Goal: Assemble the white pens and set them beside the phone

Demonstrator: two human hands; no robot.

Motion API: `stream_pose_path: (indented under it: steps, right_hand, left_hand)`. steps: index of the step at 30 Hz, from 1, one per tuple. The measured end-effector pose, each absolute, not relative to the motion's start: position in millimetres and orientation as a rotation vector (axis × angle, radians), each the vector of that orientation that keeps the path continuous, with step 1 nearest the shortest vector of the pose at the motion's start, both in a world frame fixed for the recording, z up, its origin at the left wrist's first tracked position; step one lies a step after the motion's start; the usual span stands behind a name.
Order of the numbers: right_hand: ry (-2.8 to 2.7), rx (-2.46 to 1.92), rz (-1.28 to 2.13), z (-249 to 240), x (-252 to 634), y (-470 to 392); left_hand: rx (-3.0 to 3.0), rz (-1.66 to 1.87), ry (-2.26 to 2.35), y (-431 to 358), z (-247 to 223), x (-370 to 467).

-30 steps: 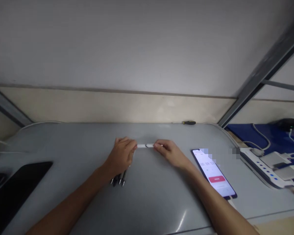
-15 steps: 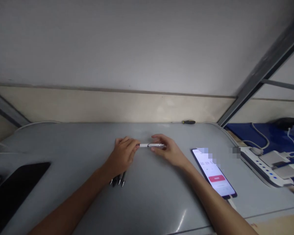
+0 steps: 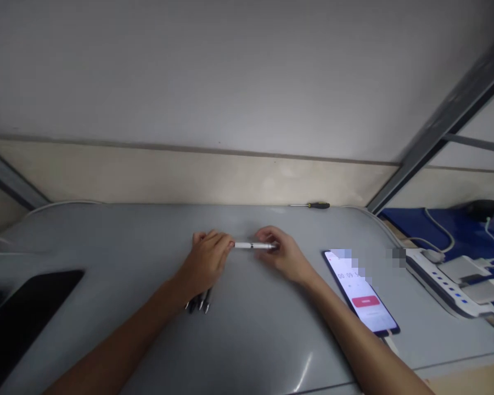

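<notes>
Slim white pen with a dark band and silvery trim (image 3: 250,246): in hand above the middle of the smooth grey worktop (image 3: 255,329), between left and right hands, nearer the back edge than the front. Long axis runs left to right, close to parallel with the worktop's back edge; one end faces the left side, the other the right. Which end is the writing tip: cannot tell, as fingers cover part of each.

Left hand (image 3: 208,258): back of hand up, thumb and fingertips pinching the pen's left end. Right hand (image 3: 283,252): curved about the pen's right end, forefinger above and thumb below; fingers blurred, so cannot tell whether they grip. The pen's plain white barrel shows beside the left fingers; the band sits about midway along the visible length.

Small cluster of dark pens with silvery cone tips (image 3: 200,303): on the worktop, partly hidden by the left hand and wrist. Tips point to the front edge, axes roughly side by side, across that of the white pen.

Black-and-yellow-handled screwdriver (image 3: 318,206): along the back edge, right of centre, shaft pointing left. Black-edged phone with lit screen and red button (image 3: 364,296): beside the right forearm, slanting towards the front right corner. White multi-socket power strip (image 3: 444,284): near the right edge, plugs fitted. Flat black slab (image 3: 28,323): by the left edge, well apart from the hands.
</notes>
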State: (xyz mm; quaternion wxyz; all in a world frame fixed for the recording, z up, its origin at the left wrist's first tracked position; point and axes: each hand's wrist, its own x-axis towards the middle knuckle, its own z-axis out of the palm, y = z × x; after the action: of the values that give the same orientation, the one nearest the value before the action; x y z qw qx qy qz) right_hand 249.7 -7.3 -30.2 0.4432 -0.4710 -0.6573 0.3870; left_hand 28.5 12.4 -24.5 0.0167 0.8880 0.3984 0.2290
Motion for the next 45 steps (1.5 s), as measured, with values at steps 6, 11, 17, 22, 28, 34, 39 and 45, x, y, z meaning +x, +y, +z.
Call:
stream_pose_path:
  steps: [6,11,17,22,28,34,39,45]
  right_hand:
    - [-1.689,-1.208,0.925,-27.9,248.4,-8.7]
    - [-1.645,-1.187,0.91,-27.0,247.4,-8.7]
    - [-1.701,-1.164,0.713,-24.6,246.2,-9.3]
    - [-1.819,-1.213,0.752,-25.0,246.2,-10.5]
    - [-1.927,-1.317,0.439,-30.8,253.7,-6.3]
    - [-1.67,-1.518,0.472,-30.7,263.1,-1.2]
    - [-1.396,-1.382,0.941,-26.0,262.0,-0.5]
    - [-1.675,-1.465,0.467,-33.2,266.2,2.0]
  left_hand:
    - [2.725,0.707,1.229,11.9,-24.7,30.3]
    - [2.728,0.693,1.215,11.0,-24.4,30.9]
    - [2.707,0.708,1.198,11.3,-26.4,30.6]
    - [2.711,0.692,1.187,10.4,-24.6,29.7]
    - [2.757,0.687,1.198,9.0,-25.7,30.0]
    - [2.701,0.765,1.27,13.6,-26.8,26.4]
    - [2.691,0.775,1.295,14.7,-26.2,26.3]
    - [2.711,0.734,1.298,15.3,-29.1,26.2]
